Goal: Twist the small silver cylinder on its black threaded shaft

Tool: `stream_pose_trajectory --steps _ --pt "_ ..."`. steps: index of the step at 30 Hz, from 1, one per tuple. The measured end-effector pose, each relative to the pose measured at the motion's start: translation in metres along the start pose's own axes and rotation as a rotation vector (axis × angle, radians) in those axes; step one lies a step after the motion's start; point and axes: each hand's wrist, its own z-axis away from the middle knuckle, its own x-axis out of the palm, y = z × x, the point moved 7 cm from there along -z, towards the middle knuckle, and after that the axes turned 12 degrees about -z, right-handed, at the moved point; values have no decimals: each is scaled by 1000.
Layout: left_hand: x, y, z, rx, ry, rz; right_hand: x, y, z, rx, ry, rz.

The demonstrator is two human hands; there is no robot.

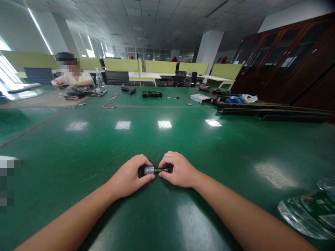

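Observation:
A small metal tool lies level just above or on the green table (146, 139), with a silver cylinder (149, 170) at its left end and a dark, ridged shaft (161, 170) pointing right. My left hand (133, 176) curls round the silver cylinder, thumb and fingers at its near and far sides. The shaft's right part sits between the thumb and fingers of my right hand (178, 169). Both hands rest close together, their fingertips a short gap apart. The undersides of the fingers are hidden.
A clear plastic bottle (311, 212) lies at the right edge. Across the table are a black tray (152, 94), a power drill (128, 90), a cord (111, 101), a silver box (200, 98) and long dark bars (295, 118). A person (74, 73) sits at the far left.

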Motion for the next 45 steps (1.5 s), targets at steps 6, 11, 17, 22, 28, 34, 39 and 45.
stream_pose_trajectory --steps 6,11,17,22,28,34,39,45 --pt "0 -2 -1 -19 0 -4 -3 4 0 22 17 -9" --pt "-2 -2 -2 -30 17 -2 -5 6 0 37 26 -1" --pt "-4 -6 -3 -79 23 -14 -13 19 -1 130 86 21" --pt "-5 -10 -3 -113 36 -23 -22 32 2 230 161 13" --pt "-6 -8 -3 -93 38 -24 -18 23 0 129 95 24" --pt "-3 -2 -2 0 20 23 -2 9 -3 28 9 -95" --pt "-2 -2 -3 12 21 24 2 3 -1 31 -6 -112" --pt "-2 1 -1 30 -8 14 4 -1 0 4 -45 -72"
